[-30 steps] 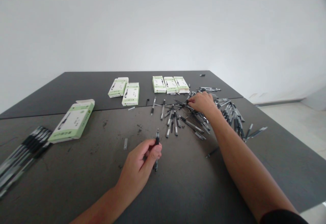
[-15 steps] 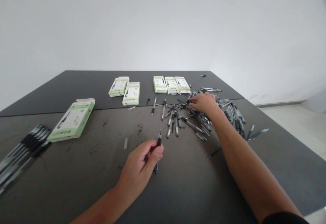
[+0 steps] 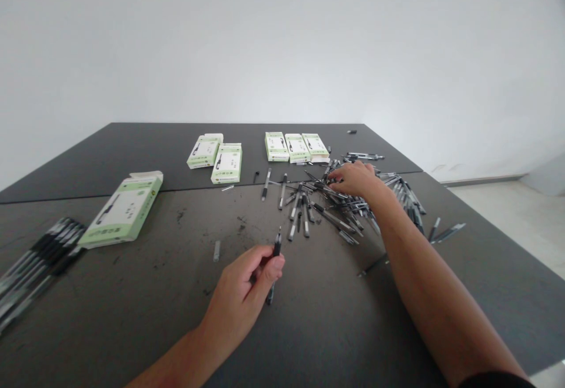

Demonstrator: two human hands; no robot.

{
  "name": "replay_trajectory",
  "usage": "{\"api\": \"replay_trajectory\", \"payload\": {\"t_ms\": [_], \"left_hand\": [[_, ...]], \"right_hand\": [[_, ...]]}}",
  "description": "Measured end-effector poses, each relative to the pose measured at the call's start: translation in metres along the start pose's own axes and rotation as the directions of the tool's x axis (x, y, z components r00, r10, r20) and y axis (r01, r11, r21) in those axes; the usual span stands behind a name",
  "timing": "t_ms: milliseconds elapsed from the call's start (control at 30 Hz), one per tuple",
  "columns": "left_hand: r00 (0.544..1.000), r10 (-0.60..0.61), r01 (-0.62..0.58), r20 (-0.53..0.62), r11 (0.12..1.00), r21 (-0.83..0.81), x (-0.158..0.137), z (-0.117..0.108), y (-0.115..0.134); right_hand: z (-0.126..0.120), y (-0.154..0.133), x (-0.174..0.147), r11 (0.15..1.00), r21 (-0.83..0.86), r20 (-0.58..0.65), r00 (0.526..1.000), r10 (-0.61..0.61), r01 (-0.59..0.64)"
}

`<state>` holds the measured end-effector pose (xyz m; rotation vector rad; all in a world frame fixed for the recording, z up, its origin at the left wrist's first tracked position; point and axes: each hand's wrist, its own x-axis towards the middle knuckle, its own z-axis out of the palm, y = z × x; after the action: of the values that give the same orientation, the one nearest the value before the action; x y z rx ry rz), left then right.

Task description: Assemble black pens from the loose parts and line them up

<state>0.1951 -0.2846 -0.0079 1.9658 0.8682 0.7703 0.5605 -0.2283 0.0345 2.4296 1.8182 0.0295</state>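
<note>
Close to the near middle of the table, my left hand (image 3: 247, 279) is closed around a pen (image 3: 277, 246). Its bare tip points up and away from me, with no cap on it. Further off to the right, my right hand (image 3: 355, 179) reaches into a heap of pens and caps (image 3: 339, 217). Its fingers are bent down together among the pens; whatever lies between the fingertips is too small to make out. Around the heap's left edge lie several loose pens (image 3: 283, 191), clear-barrelled with black grips.
At the left stands a green and white pen box (image 3: 126, 208), its flap open, beside a row of capped pens (image 3: 44, 264). Several similar boxes (image 3: 227, 163) lie further back. A small clear strip (image 3: 216, 251) and a black cap (image 3: 256, 176) rest on the dark table (image 3: 145, 317).
My right hand has shifted slightly within the heap, its fingertips no longer at the same black piece. My left hand keeps the pen almost where it was.
</note>
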Motion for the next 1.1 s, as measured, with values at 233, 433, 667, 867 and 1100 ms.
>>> {"api": "replay_trajectory", "payload": {"t_ms": [233,433,667,867,1100], "left_hand": [[1.0,-0.009,0.009,0.004,1.0,0.017,0.0006,0.0004,0.002],[1.0,0.001,-0.001,0.011,1.0,0.021,0.0006,0.0001,0.0001],[1.0,0.003,-0.004,0.016,0.999,0.037,-0.0004,-0.0001,0.0001],[1.0,0.005,-0.005,0.012,1.0,0.013,-0.0003,0.0005,0.0007],[1.0,-0.027,0.027,0.01,0.999,-0.029,0.0016,0.0011,0.0002]], "right_hand": [[-0.0026,-0.0003,0.0011,1.0,0.009,0.014,1.0,-0.006,0.006],[-0.0027,0.0001,-0.0004,1.0,0.001,0.023,0.999,-0.031,0.031],[-0.0019,-0.0005,0.0015,0.999,-0.007,0.014,0.999,-0.044,0.044],[-0.0027,-0.0021,0.0019,0.999,-0.014,-0.011,0.999,-0.045,0.045],[-0.0002,-0.0016,0.0027,0.999,0.025,-0.055,0.998,-0.039,0.04]]}}
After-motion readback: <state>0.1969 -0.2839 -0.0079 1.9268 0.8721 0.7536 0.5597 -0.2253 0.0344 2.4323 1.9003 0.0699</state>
